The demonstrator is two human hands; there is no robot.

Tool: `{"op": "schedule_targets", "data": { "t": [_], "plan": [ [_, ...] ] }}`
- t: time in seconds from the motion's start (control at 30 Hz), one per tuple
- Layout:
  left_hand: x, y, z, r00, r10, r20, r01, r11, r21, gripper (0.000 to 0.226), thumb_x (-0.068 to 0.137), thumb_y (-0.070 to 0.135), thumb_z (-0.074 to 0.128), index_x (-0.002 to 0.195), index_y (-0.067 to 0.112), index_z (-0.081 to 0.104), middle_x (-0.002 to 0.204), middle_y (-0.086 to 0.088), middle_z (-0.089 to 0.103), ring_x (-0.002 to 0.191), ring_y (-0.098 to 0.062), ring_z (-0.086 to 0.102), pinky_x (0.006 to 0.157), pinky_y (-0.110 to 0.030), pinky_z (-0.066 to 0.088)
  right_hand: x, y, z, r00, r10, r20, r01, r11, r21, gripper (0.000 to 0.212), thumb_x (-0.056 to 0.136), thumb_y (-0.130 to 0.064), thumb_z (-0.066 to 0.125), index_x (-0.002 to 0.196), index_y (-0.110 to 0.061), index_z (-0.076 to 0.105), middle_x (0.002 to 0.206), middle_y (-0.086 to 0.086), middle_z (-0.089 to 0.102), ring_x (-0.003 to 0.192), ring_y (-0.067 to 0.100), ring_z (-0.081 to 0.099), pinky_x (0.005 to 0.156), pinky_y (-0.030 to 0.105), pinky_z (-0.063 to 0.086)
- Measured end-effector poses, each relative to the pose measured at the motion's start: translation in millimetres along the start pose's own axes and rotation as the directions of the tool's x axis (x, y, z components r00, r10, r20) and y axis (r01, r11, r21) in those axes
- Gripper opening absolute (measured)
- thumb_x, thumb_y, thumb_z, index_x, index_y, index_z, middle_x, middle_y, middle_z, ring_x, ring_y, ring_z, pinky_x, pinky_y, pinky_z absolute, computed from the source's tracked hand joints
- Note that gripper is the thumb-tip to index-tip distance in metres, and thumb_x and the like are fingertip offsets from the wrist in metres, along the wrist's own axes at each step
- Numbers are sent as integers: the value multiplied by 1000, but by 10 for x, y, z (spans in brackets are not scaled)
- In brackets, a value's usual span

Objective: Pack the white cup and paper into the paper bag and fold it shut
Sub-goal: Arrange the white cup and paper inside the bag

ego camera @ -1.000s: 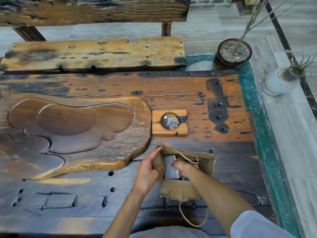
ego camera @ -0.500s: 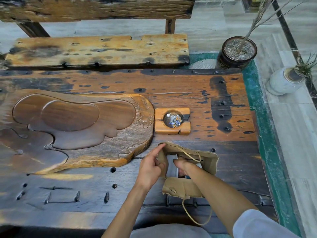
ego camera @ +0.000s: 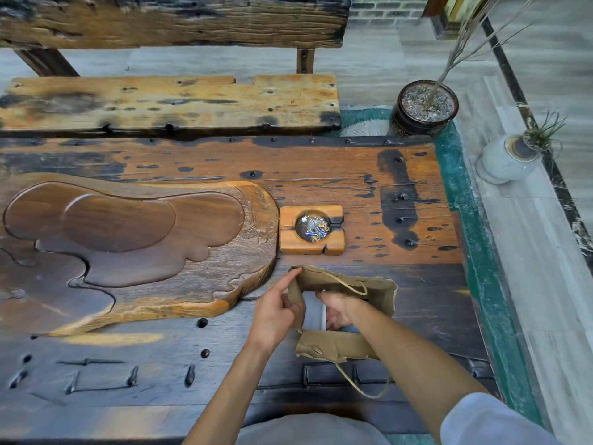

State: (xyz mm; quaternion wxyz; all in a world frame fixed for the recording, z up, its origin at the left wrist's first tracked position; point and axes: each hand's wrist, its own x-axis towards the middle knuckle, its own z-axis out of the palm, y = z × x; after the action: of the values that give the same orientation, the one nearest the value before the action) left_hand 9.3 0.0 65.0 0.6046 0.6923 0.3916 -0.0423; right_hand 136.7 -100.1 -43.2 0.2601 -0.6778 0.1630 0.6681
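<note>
Around your work, a square wooden ashtray (ego camera: 312, 230) sits just beyond the bag at 12 o'clock, and the carved wooden tea tray (ego camera: 134, 248) spreads to 10 o'clock, its curved edge near your left hand. A dark plant pot (ego camera: 423, 107) stands off the table at 1 o'clock, and a pale vase (ego camera: 507, 159) at 2 o'clock. None of these block the bag's mouth.

The paper bag (ego camera: 340, 345) stands on the dark wooden table (ego camera: 128, 367) at the near right, mouth opening upward toward you. Its long axis runs roughly from 9 to 3 o'clock, and one twine handle hangs down at 6 o'clock. Something white (ego camera: 313, 311) shows inside; you cannot tell from here whether it is the cup or the paper.

Your left hand (ego camera: 276, 316) pinches the bag's left rim, index finger stretched toward the far corner. Your right hand (ego camera: 337, 311) is sunk into the opening, fingers curled on the white item.

Compared with a second ago, both hands keep the same grip and the bag has not shifted on the table; only your head has moved slightly.
</note>
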Motion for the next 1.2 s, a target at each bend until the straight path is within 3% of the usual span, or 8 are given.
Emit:
{"op": "schedule_targets", "data": {
  "t": [0.2,0.3,0.47,0.57,0.83,0.93,1.07,1.2],
  "plan": [
    [-1,28,-10,1000,-6,-4,6,1000,26,74,82,-11,54,131,44,54,49,7,37,50,-10,36,55,-29,37,-218,60,-104,999,39,-12,-39,999,9,77,101,-57,20,154,-1,17,157,26,29,142,38,37,117,40,29],
    [1,48,-16,1000,-5,1,5,998,58,75,83,-11,54,133,46,51,50,5,37,50,-11,37,54,-29,39,-200,120,-213,1000,-10,-17,11,999,40,78,99,-58,30,150,1,24,154,30,32,140,42,39,117,42,33],
    [9,35,-9,1000,-5,18,3,996,90,75,84,-9,55,135,45,49,54,2,36,50,-11,37,54,-28,40,-267,180,-383,991,-111,-74,98,982,-162,76,93,-64,43,133,0,51,120,20,68,105,30,69,87,37,56],
    [2,30,-16,999,1,37,-4,996,92,73,85,-7,57,137,43,48,53,2,36,49,-10,37,52,-26,40,-342,155,-439,962,-202,-181,131,930,-343,64,90,-67,44,119,-12,60,96,3,72,89,19,72,57,24,47],
    [-15,85,-62,999,5,49,-9,996,92,73,84,-13,54,138,36,51,48,7,36,35,-2,37,41,-12,35,-303,137,-546,867,-353,-352,68,784,-618,49,89,-60,55,65,-18,50,75,0,50,69,19,49,51,24,33],
    [-15,111,-73,999,5,54,-9,997,81,72,84,-13,54,138,35,51,48,9,38,35,-1,37,40,-10,35,-217,128,-572,859,-351,-373,74,806,-588,51,91,-57,55,98,-8,69,97,7,63,84,20,53,70,26,39],
    [8,107,-63,998,6,58,-10,997,74,70,86,-10,56,138,37,51,51,7,38,38,-2,37,41,-9,35,-175,82,-561,873,-324,-365,70,823,-564,62,88,-55,59,128,-7,60,135,11,59,115,25,58,94,29,45],
    [37,102,-61,998,-5,65,1,998,62,71,86,-10,56,138,39,50,52,6,38,45,-8,36,41,-12,36,-168,48,-557,906,-271,-324,44,823,-567,69,87,-44,68,140,-5,49,145,11,51,132,25,50,107,28,40]
  ]
}}
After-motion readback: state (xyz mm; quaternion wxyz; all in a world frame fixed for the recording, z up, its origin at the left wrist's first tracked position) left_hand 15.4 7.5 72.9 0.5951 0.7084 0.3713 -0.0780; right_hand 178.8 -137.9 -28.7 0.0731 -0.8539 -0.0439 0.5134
